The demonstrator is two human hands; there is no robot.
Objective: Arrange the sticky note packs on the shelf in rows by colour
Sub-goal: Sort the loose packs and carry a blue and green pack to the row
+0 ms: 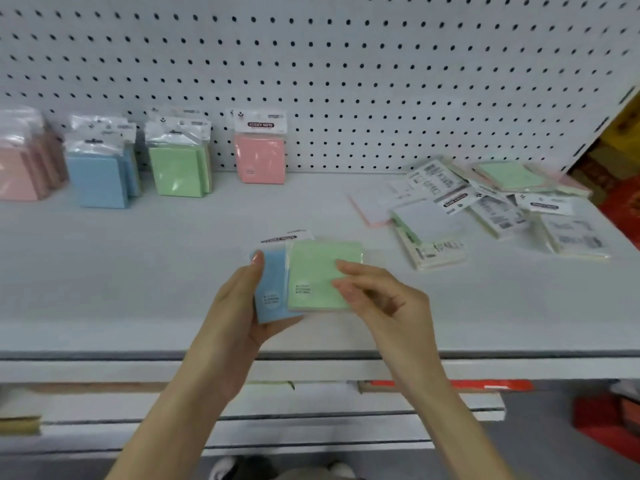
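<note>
My left hand (pixel 239 306) holds a blue sticky note pack (pixel 272 289) above the front of the white shelf (pixel 138 271). My right hand (pixel 377 299) grips a green sticky note pack (pixel 317 271) that overlaps the blue one on its right. Upright at the back left stand rows of pink packs (pixel 20 168), blue packs (pixel 100 171) and green packs (pixel 180 161), plus a single pink pack (pixel 260 150) leaning on the pegboard. A loose heap of packs (pixel 485 206) lies flat at the right, several face down.
A white pegboard (pixel 346 64) forms the shelf's back wall. A lower shelf edge (pixel 311 417) with a red price strip (pixel 485 385) runs below. Red and yellow goods (pixel 620 168) sit past the shelf's right end. Shoes show on the floor at the bottom.
</note>
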